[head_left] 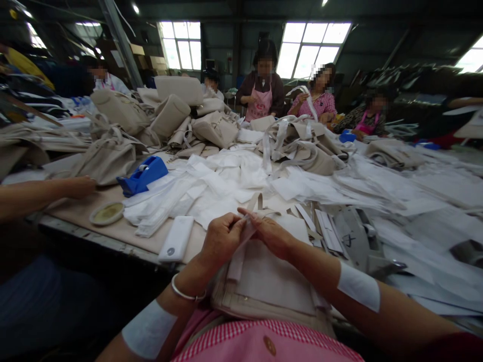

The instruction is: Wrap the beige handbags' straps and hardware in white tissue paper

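A beige handbag (241, 300) lies at the table's front edge against my apron, with a pale sheet (277, 281) over its upper face. Above it, my left hand (222, 234) pinches a strap (247, 232) that has a whitish wrapping along it. Close beside it, my right hand (272, 235) grips the same strap with its fingers pressed together, the index finger reaching over toward the left fingertips. Part of the strap loops up beyond my fingers. Exactly where the fingertips meet is hard to make out.
Left of my hands are a white phone-like object (177, 239), a round dish (107, 213) and a blue tape dispenser (143, 175). A grey tape dispenser (356, 236) stands right. White sheets (234, 168) and beige bags (217, 128) are piled behind. A neighbour's hand (81, 186) rests left; several co-workers are opposite.
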Available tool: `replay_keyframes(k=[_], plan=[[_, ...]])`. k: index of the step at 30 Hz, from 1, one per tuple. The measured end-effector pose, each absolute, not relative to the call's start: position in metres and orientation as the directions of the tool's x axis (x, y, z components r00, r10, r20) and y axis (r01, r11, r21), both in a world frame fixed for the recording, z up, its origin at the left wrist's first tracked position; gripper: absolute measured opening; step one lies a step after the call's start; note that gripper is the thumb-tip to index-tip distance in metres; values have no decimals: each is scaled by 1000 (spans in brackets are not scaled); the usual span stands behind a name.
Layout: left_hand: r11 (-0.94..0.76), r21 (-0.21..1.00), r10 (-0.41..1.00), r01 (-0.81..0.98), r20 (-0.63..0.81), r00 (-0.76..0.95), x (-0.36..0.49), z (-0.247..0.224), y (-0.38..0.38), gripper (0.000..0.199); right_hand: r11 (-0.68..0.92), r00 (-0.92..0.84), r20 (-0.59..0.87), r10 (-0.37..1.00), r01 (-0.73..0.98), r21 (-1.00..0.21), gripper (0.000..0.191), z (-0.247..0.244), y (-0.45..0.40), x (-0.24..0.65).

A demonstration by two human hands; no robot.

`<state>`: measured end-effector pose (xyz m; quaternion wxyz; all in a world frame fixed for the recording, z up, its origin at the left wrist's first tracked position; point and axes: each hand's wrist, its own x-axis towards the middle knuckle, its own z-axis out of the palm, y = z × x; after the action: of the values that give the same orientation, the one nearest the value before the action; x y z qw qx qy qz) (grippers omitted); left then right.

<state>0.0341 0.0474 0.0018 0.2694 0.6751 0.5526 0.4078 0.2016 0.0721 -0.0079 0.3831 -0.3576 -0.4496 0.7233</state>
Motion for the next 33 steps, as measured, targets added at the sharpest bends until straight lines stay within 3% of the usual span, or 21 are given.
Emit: replay_keyframes(k=[3, 6, 10, 13, 17, 20, 24, 28, 33], plan=[[-236, 823, 969, 516, 235, 68, 34, 2, 46, 19, -445, -425, -269, 864, -395, -804, 44, 0, 82, 212], [-235, 814, 971, 532, 223, 89, 35, 3, 47, 20, -477, -328, -350, 877, -519, -709, 46, 8, 103, 222], [-230, 789, 972, 570, 218, 92, 40, 2, 57, 20, -392, -215, -329, 920, -450, -802, 41, 0, 107, 213], [-209, 786, 974, 582, 218, 55, 44, 0, 68, 22, -360, -277, -275, 920, -330, -872, 39, -10, 94, 204], [-195, 788, 978, 585, 202, 54, 48, -3, 74, 23, -502, -378, -366, 850, -375, -780, 43, -7, 94, 213], [-188, 776, 980, 603, 192, 58, 50, -4, 75, 22, -530, -269, -458, 847, -499, -686, 46, 0, 111, 222], [-188, 753, 980, 630, 189, 67, 54, -6, 83, 21, -479, -143, -481, 865, -521, -706, 39, -3, 117, 215], [-189, 744, 979, 641, 190, 67, 59, -12, 98, 27, -500, -221, -449, 866, -421, -756, 29, -9, 101, 206], [-190, 754, 981, 629, 176, 85, 63, -17, 104, 24, -566, -254, -512, 821, -486, -666, 32, -6, 107, 222]])
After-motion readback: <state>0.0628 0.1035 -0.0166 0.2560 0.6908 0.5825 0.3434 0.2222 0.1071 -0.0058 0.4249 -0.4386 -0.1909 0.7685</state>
